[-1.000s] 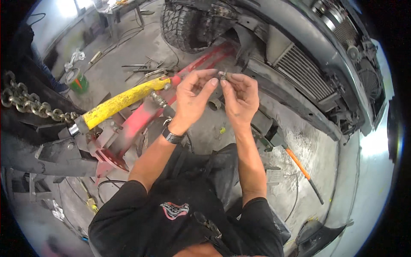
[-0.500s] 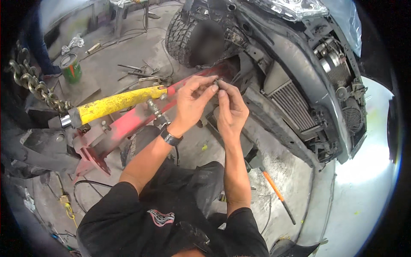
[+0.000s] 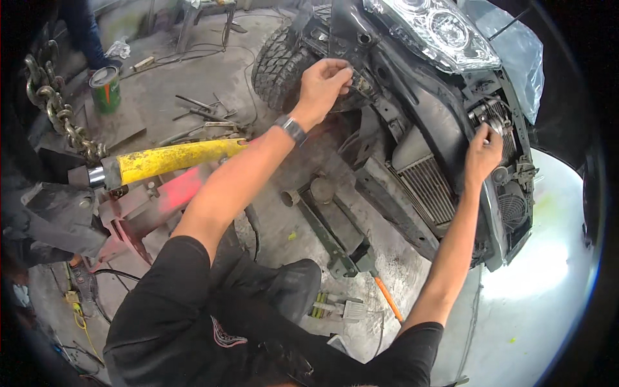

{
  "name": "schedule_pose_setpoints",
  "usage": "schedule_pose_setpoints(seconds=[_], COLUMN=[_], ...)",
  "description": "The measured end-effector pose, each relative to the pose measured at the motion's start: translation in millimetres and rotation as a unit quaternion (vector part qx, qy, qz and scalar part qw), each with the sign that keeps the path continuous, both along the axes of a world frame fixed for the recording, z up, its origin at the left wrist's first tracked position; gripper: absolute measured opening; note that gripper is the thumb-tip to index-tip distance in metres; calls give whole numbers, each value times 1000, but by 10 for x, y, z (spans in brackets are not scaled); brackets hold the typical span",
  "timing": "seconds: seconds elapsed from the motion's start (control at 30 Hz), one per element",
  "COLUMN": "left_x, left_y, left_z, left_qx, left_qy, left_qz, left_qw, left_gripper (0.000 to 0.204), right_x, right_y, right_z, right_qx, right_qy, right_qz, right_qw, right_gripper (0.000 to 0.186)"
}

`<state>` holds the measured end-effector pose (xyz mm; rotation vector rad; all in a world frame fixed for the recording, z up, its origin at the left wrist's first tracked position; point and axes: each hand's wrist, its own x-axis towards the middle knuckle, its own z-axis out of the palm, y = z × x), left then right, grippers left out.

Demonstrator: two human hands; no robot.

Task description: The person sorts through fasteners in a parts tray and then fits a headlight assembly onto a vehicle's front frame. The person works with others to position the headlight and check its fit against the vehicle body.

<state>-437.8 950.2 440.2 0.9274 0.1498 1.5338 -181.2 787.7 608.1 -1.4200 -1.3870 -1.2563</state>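
My left hand (image 3: 322,91) is raised in front of the car's tire (image 3: 274,68), beside the dark front body structure (image 3: 412,84). Thumb and fingers are pinched together around something small and dark, too small to name. Far to the right, my right hand (image 3: 483,157) reaches over the front end, its fingers closed. A bit of something small shows at those fingertips, but its kind is unclear. Behind them lies a silvery metal part (image 3: 495,121) in the front end. The headlight (image 3: 445,32), wrapped in clear film, sits above, and a finned cooler (image 3: 425,190) lies between my arms.
A yellow hydraulic cylinder (image 3: 174,161) and a red beam (image 3: 180,193) lie at left, beside a heavy chain (image 3: 55,106). Below the car is a floor jack (image 3: 338,235) with an orange handle (image 3: 389,298). A green can (image 3: 106,93) stands near another person's leg (image 3: 84,32).
My hands, together over the red beam before, have parted. The left moved up toward the tire, the right far right to the front end. The view has shifted, showing more headlight and the jack.
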Motion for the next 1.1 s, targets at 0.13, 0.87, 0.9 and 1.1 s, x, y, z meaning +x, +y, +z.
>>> schedule_pose_setpoints(seconds=[0.13,0.87,0.9,1.1], left_x=[210,907,924,975], left_y=[354,1562,1569,1643], left_z=[218,585,609,633], left_qx=[27,249,268,307], left_qy=[3,42,45,32], left_qz=[38,291,309,360], left_qw=[999,923,911,880], left_gripper=[27,18,18,16], right_x=[432,170,182,224], right_y=[46,87,81,96], right_z=[149,131,127,129], right_qx=[-30,-162,-164,-157], right_qy=[9,150,152,147], right_qz=[-71,-182,-189,-175], right_qw=[997,958,956,961], right_gripper=[36,54,55,55])
